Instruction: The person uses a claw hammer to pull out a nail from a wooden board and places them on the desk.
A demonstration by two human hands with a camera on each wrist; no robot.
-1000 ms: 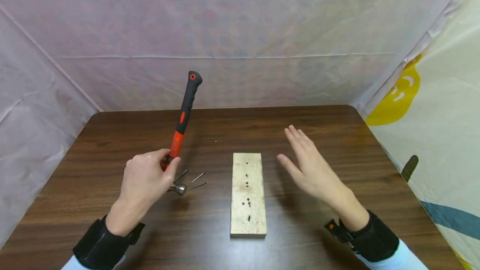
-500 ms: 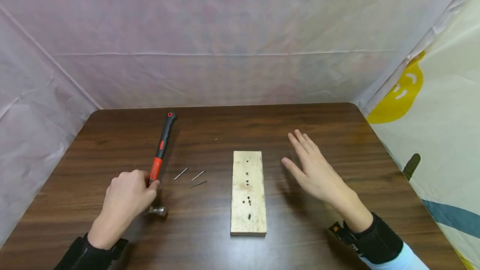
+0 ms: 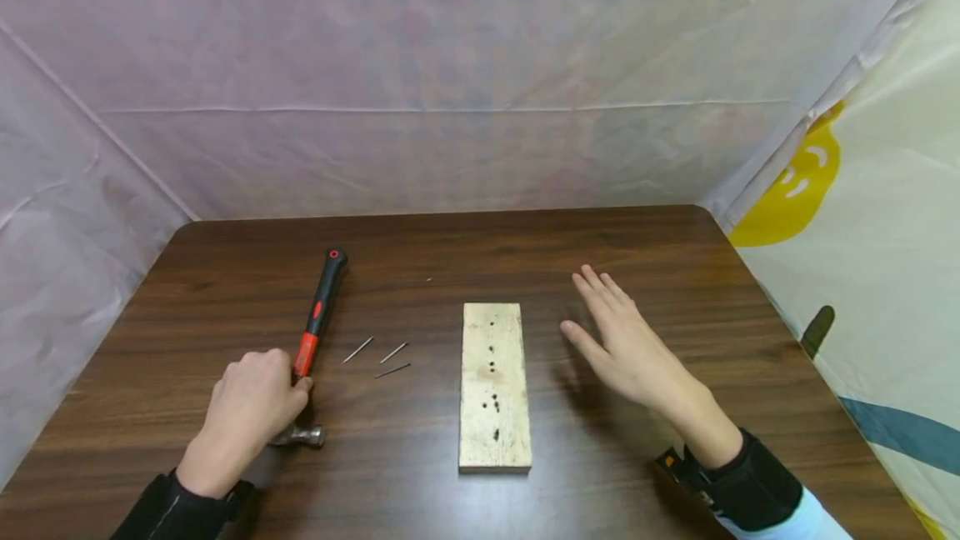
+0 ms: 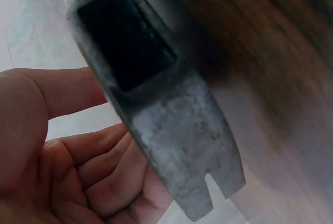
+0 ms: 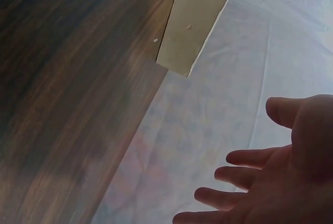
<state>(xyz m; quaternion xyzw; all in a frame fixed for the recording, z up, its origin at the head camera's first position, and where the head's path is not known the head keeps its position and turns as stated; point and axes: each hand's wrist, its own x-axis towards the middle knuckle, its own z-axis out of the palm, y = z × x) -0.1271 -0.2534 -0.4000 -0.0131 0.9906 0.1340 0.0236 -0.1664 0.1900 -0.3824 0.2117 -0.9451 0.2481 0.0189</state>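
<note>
A claw hammer (image 3: pixel 326 298) with a black and red handle lies at the left of the table, its handle end pointing to the far side. My left hand (image 3: pixel 243 402) holds it by the neck, just above the metal head. In the left wrist view, the hammer's forked claw (image 4: pixel 179 135) fills the middle, with the thumb and curled fingers behind it. To the right of the hammer lie several loose nails (image 3: pixel 393 352). A pale wooden board (image 3: pixel 510 390) with small dark holes sits mid-table. Beyond its right side, my right hand (image 3: pixel 633 357) hovers with fingers straight, holding nothing.
The brown table (image 3: pixel 592 498) has its far edge against a whitish sheet (image 3: pixel 480 157). A printed sheet with a yellow figure (image 3: pixel 795 182) hangs at the right. One tiny light speck (image 3: pixel 429 279) lies beyond the nails.
My left hand has brought the hammer down and left, away from the nails; its raised handle has lowered towards the table. The right hand has barely moved.
</note>
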